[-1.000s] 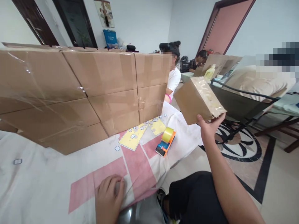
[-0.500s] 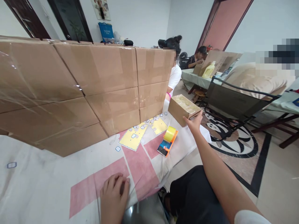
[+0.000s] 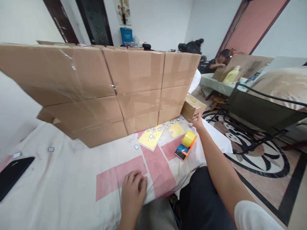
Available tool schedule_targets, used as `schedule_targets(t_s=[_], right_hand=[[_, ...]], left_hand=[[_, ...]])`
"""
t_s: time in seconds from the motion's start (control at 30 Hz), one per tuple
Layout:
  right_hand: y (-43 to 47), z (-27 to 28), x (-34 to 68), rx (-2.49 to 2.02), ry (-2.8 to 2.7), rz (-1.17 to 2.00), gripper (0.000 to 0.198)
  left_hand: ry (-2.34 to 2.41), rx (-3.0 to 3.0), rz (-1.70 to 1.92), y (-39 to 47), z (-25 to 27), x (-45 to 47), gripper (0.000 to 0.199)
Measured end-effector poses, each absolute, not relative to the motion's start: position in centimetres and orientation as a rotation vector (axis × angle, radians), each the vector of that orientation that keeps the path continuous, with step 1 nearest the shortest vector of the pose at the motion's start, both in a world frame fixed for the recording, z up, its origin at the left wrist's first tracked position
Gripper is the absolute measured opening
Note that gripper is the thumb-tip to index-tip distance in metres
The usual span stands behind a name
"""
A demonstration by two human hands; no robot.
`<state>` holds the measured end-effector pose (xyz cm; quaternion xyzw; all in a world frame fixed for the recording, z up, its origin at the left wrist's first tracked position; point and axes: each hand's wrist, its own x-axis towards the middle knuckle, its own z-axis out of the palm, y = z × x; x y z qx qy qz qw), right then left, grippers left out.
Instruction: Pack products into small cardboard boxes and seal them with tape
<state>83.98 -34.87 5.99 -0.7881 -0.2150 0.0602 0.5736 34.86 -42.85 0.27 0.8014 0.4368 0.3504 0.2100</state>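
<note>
At the right end of the table stands a small taped cardboard box (image 3: 192, 107). My right hand (image 3: 197, 122) reaches out to it, with thumb and fingers against its near end. Close to the front edge, my left hand (image 3: 134, 184) rests on the tablecloth (image 3: 79, 174), fingers loosely bent and a little apart, holding nothing. Between the two hands lies an orange and blue tape dispenser (image 3: 186, 145) with a roll of yellow tape.
A wall of stacked cardboard boxes (image 3: 141, 72) lines the table's far side. At the left edge lies a black phone-like slab (image 3: 15, 174). A person's white sleeve (image 3: 196, 80) shows behind the stack. To the right is a dark folding chair (image 3: 261, 110).
The small box has moved farther away, toward the end of the stack, with my right hand at it. My view has turned left, and the black slab has come into sight.
</note>
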Motion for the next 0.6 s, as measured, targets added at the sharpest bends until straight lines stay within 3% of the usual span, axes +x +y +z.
schedule_targets(t_s=[0.1,0.27,0.47,0.6], right_hand=[[-34.2,7.8,81.7,-1.926,-0.433,0.095,0.076],[-33.6,10.7,75.9,-2.078,-0.612,-0.102,0.064],[-33.5,10.3,70.3,-2.412,-1.414,0.228,0.028],[-33.5,11.2,68.5,-2.537,-1.522,-0.167,0.033]], left_hand=[[1.172,2.015,0.98,-42.8,1.0,34.5,0.021],[0.967,1.689,0.966,-42.4,2.7,32.9,0.016],[0.853,1.378,1.024,-42.5,3.2,30.6,0.015],[0.769,1.218,1.084,-43.3,2.9,28.6,0.024]])
